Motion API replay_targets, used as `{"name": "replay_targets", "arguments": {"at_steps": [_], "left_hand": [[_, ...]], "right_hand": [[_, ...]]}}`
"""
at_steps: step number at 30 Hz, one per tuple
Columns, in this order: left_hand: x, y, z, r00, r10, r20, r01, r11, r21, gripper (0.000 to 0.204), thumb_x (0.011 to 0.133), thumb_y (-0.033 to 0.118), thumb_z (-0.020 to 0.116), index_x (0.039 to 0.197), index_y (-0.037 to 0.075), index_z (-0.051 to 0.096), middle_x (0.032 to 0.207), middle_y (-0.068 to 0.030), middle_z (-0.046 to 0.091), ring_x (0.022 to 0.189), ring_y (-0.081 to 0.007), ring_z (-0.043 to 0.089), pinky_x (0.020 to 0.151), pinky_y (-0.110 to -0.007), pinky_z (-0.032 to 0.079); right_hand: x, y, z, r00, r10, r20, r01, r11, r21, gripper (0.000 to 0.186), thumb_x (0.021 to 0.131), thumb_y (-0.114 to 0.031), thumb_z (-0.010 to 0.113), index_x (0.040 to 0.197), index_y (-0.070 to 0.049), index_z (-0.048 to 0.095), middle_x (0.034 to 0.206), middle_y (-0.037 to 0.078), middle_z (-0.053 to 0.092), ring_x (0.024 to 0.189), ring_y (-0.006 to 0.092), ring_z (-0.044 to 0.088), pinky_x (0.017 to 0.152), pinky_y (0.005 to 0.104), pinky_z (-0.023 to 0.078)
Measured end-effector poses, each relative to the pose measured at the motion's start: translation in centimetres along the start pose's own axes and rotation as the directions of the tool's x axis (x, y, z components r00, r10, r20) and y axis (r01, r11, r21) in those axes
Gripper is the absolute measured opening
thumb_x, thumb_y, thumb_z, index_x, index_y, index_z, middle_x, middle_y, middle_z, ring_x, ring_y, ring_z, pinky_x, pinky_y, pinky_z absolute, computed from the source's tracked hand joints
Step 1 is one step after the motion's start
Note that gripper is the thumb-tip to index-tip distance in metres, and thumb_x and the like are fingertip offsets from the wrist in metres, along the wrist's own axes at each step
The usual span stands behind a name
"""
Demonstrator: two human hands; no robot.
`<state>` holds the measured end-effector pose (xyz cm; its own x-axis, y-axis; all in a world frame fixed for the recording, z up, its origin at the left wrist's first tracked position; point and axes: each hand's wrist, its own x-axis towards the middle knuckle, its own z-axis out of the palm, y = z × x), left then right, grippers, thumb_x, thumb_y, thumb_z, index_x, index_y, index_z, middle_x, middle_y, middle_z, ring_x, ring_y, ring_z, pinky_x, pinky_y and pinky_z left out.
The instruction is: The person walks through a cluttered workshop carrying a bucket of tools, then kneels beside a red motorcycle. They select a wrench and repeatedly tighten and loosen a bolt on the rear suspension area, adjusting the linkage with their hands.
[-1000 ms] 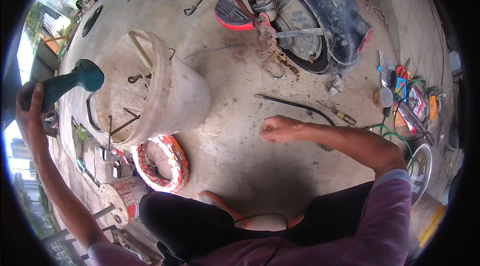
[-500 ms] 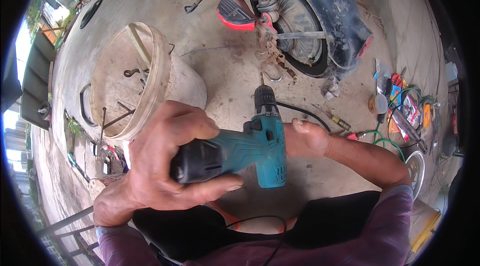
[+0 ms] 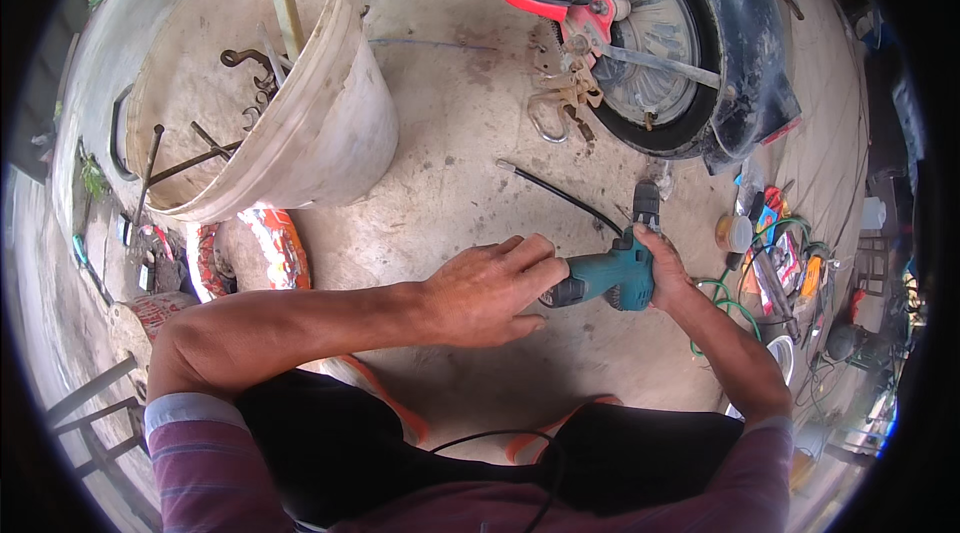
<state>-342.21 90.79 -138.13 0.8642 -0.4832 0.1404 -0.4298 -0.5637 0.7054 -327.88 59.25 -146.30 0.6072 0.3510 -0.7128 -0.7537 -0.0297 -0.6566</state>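
A teal and black cordless drill (image 3: pixel 628 278) is held over the concrete floor, right of centre. My right hand (image 3: pixel 668 268) is closed round the drill's body, thumb along its side, with the black chuck pointing away from me. At the battery end of the handle is my left hand (image 3: pixel 490 293). Its fingers are bent, their tips at the black battery, and its thumb stands apart below. Past the drill, a black hose or cable (image 3: pixel 565 195) lies on the floor.
A dirty white bucket (image 3: pixel 340 123) with wrenches and rods stands at left, beside an orange and white ring-shaped thing (image 3: pixel 280 248). Ahead is a motorbike's rear wheel (image 3: pixel 650 83) with a rusty metal part (image 3: pixel 570 93). Tools, a green cord (image 3: pixel 725 303) and a jar (image 3: pixel 735 233) lie at right.
The drill has moved right and away from me, now in my right hand. My left hand has loosened its grip on the battery end. The view has shifted too.
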Motion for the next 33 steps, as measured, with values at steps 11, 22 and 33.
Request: {"name": "replay_targets", "arguments": {"at_steps": [11,22,33], "left_hand": [[-1.9,-1.3,-1.2,0.994,-0.057,0.091,0.051,0.997,0.058,0.040,0.088,0.024,0.077,0.113,0.000,0.057,0.114,-0.0182,0.060,0.103,-0.0377,0.068,0.093,-0.047,0.057],[-1.0,3.2,-14.1,0.978,-0.002,-0.208,0.072,0.941,0.331,0.037,0.084,0.017,0.082,0.115,0.005,0.067,0.106,-0.0120,0.068,0.092,-0.0302,0.069,0.082,-0.041,0.057],[-6.9,0.8,-20.0,0.708,-0.503,-0.495,0.676,0.684,0.272,0.061,0.089,0.040,0.082,0.126,-0.006,0.067,0.119,-0.0196,0.067,0.103,-0.0345,0.072,0.088,-0.047,0.056]], "right_hand": [[1.9,-5.7,-13.7,0.961,-0.042,-0.272,-0.076,0.909,-0.410,0.035,0.093,-0.035,0.079,0.112,-0.009,0.066,0.094,0.007,0.075,0.081,0.0204,0.074,0.074,0.0388,0.061],[5.0,-7.5,-21.7,0.915,-0.226,-0.333,-0.034,0.780,-0.625,0.049,0.088,-0.047,0.080,0.115,-0.007,0.073,0.097,0.004,0.073,0.081,0.0175,0.070,0.075,0.0352,0.056],[7.8,-9.0,-28.3,0.735,-0.643,-0.216,-0.156,0.149,-0.976,0.059,0.088,-0.055,0.073,0.112,-0.002,0.077,0.096,0.018,0.078,0.091,0.0293,0.074,0.084,0.0412,0.055]]}}
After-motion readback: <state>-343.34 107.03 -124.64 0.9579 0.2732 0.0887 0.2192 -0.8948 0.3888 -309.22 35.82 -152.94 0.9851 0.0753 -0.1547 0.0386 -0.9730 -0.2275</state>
